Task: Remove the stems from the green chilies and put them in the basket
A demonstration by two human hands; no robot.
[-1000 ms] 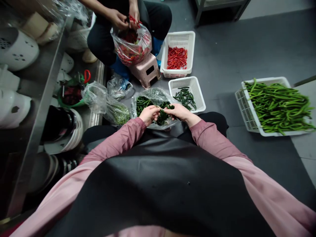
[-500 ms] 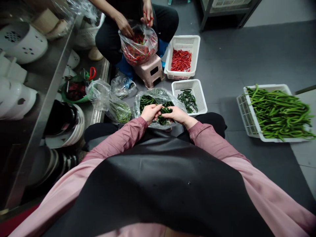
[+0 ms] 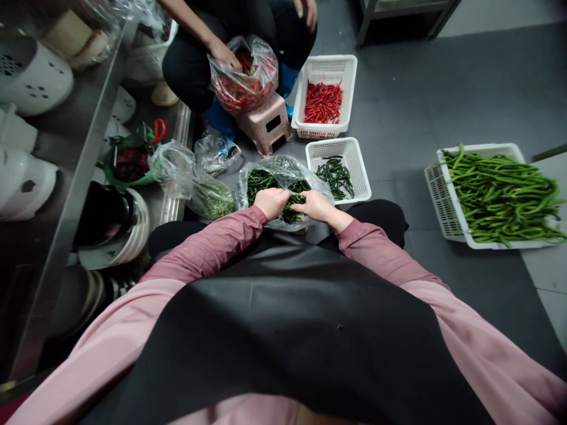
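A clear plastic bag of dark green chili peppers stands open between my knees. Over its left part, my left hand is closed, its fingertips pinched at something too small to make out. My right hand is at the bag's right side, thumb and fingers curled round green peppers. The two hands are slightly apart. Just beyond my right hand, a small white basket holds more dark green peppers.
Across from me a person reaches into a bag of red chilies on a pink stool. A white basket holds red chilies; another, at right, holds long green peppers. Bagged greens lie left, beside a metal shelf with white pots.
My hands have drawn slightly apart, and my left hand's fingers have curled in. The other person's one hand has lifted away from the red chili bag toward their knee.
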